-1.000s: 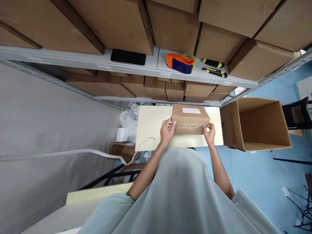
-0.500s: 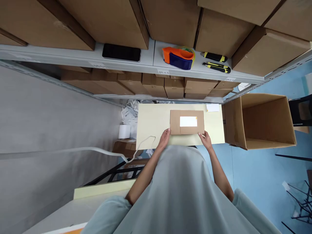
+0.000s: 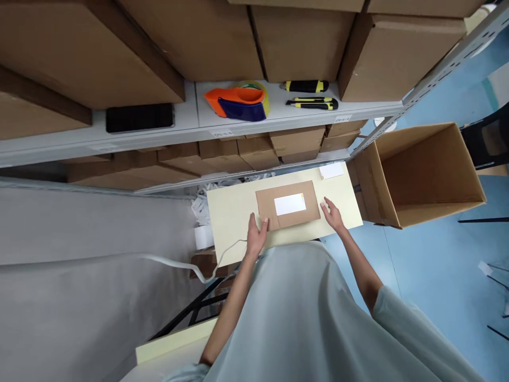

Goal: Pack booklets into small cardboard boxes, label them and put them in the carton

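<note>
Cardboard, paper, metal, plastic and cloth.
Parcel [image 3: 294,217]: matt brown cardboard; label [image 3: 289,203], smooth white paper. Table [image 3: 234,223]: smooth, matt top. Shelf [image 3: 296,121]: smooth painted metal. Tape dispenser [image 3: 243,110]: smooth plastic. Phone [image 3: 139,118]: glossy black face. Open carton [image 3: 429,175]: matt cardboard. Garment [image 3: 310,318]: matt cloth.

On the cream table [image 3: 233,212] before me lie a labelled carton [image 3: 286,218] and, near the far right corner, a white rectangle [image 3: 331,170]. Beyond, I see the grey shelf [image 3: 186,114] carrying a black phone [image 3: 140,118], orange-and-blue tape dispenser [image 3: 240,102], two cutters [image 3: 312,103] and brown boxes [image 3: 298,45].
</note>
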`<state>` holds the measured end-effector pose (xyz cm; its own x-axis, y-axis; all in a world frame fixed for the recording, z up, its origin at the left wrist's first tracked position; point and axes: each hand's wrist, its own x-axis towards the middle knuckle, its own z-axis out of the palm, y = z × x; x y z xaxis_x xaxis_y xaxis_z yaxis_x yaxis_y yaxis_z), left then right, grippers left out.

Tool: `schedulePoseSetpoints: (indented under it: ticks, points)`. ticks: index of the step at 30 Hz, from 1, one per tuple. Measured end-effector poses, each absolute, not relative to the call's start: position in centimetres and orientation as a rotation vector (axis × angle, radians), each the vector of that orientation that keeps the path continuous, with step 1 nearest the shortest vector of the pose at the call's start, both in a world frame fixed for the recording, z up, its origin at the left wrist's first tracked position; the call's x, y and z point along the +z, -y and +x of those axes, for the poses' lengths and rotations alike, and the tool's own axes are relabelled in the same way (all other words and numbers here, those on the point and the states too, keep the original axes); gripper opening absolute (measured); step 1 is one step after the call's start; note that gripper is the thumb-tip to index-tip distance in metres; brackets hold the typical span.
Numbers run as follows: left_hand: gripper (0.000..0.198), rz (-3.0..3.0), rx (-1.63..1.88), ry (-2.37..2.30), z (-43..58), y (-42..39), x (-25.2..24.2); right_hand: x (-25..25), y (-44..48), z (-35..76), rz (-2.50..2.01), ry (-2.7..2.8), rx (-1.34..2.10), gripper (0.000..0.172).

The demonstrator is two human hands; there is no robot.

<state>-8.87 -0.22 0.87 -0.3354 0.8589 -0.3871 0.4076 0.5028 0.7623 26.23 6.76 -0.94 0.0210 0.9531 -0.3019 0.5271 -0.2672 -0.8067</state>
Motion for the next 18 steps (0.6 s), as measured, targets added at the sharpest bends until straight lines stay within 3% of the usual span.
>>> schedulePoseSetpoints:
  ticks: [7,13,18]
  points:
    - [0.090,1.415,0.756,-2.019,-5.0,-4.9,4.6,-2.7,-17.2,29.9,-1.804,2.066,0.766,0.060]
    - [0.076,1.574,0.712,-1.922,1.6,-9.0,6.0,-6.5,-23.2,30.5,-1.752,2.364,0.867,0.059]
    - [0.069,1.599,0.578,-1.790,6.0,-10.8,6.5,-9.2,-23.9,30.8,-1.680,2.292,0.990,0.049]
